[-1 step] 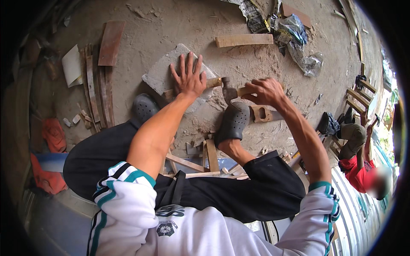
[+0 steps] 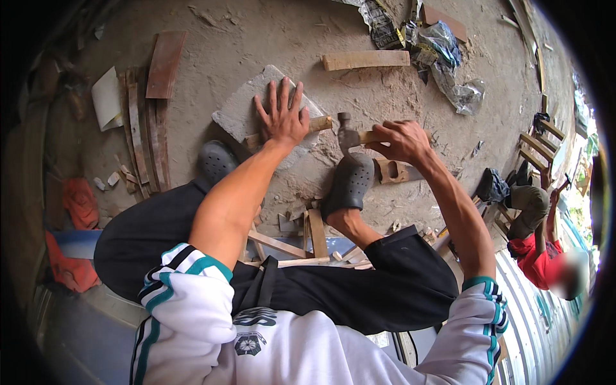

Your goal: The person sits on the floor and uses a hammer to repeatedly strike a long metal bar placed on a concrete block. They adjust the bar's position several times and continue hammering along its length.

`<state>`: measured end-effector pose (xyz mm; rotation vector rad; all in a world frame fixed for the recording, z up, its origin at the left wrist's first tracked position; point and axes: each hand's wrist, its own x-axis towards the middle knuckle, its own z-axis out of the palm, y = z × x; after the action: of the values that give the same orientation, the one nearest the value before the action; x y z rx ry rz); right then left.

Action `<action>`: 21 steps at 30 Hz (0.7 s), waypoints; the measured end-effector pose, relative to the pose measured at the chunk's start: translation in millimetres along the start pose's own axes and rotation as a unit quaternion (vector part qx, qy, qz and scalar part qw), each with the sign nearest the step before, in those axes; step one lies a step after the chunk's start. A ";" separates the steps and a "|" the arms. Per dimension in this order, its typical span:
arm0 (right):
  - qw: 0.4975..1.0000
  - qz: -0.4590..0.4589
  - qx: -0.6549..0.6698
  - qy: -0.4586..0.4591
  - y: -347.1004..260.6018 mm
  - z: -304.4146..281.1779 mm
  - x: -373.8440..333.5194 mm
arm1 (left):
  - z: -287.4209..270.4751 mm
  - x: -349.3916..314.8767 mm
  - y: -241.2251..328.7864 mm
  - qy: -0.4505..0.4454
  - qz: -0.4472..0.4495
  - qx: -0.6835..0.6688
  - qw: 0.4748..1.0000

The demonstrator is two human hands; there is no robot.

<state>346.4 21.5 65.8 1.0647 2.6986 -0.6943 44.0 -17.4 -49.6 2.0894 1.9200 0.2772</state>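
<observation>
My left hand [image 2: 284,120] lies flat with fingers spread, pressing a short wooden piece [image 2: 320,123] against a pale grey stone slab [image 2: 239,110] on the ground. One end of that piece sticks out to the right of the hand; its middle is hidden under the palm. My right hand [image 2: 404,140] is closed around the wooden handle of a hammer [image 2: 347,136]. The hammer's dark metal head hangs just right of the wood's end, with a small gap between them, above my right clog [image 2: 351,181].
A saw's wooden handle [image 2: 389,171] lies beside my right clog. Beyond the slab is a loose wood block [image 2: 366,60]; crumpled plastic [image 2: 467,96] lies far right. Long boards [image 2: 137,128] lie at left, wood offcuts [image 2: 282,244] between my legs. Another person [image 2: 536,256] works at far right.
The hammer head has shifted slightly right, away from the end of the wooden piece. My left hand stays on the wood.
</observation>
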 end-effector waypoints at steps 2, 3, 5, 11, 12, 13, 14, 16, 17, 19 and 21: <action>1.000 0.000 0.017 0.003 1.4 -2.2 -18.2 | 2.1 0.9 0.6 0.004 -0.001 -0.007 1.000; 1.000 -0.024 0.013 -0.010 3.0 -3.6 -24.6 | 3.0 0.7 0.6 0.006 -0.001 -0.015 1.000; 0.996 -0.076 0.012 -0.037 3.4 -1.4 -26.6 | 2.3 1.9 1.4 -0.004 0.003 -0.013 1.000; 0.991 -0.040 -0.027 -0.123 -4.8 -15.0 22.9 | -2.8 1.9 0.7 -0.027 0.015 0.002 1.000; 0.998 -0.049 -0.022 0.013 7.3 -14.6 26.7 | -3.1 4.1 0.7 -0.027 0.016 0.000 0.999; 0.998 0.014 0.027 0.059 10.1 -11.6 22.4 | -3.5 4.3 1.2 -0.028 0.017 -0.001 0.999; 0.997 0.022 0.030 0.071 15.0 -14.1 21.5 | -1.9 4.8 0.5 -0.024 0.017 -0.004 1.000; 0.997 -0.013 0.029 0.067 23.0 -19.3 20.0 | 1.0 4.5 -0.3 -0.016 0.019 -0.009 1.000; 0.997 -0.056 0.027 0.048 23.4 -23.2 18.1 | 0.2 3.8 -0.1 -0.020 0.016 -0.010 1.000; 0.989 -0.149 -0.016 -0.019 17.4 -24.1 19.8 | -1.4 3.0 -0.3 -0.027 0.010 -0.012 1.000; 0.972 -0.229 0.020 -0.041 18.0 -17.3 32.5 | -2.6 4.1 1.8 -0.029 0.021 -0.011 0.999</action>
<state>335.1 60.9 64.5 0.3996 2.8885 -0.8388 45.2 -13.3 -46.8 2.1038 1.8338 0.2433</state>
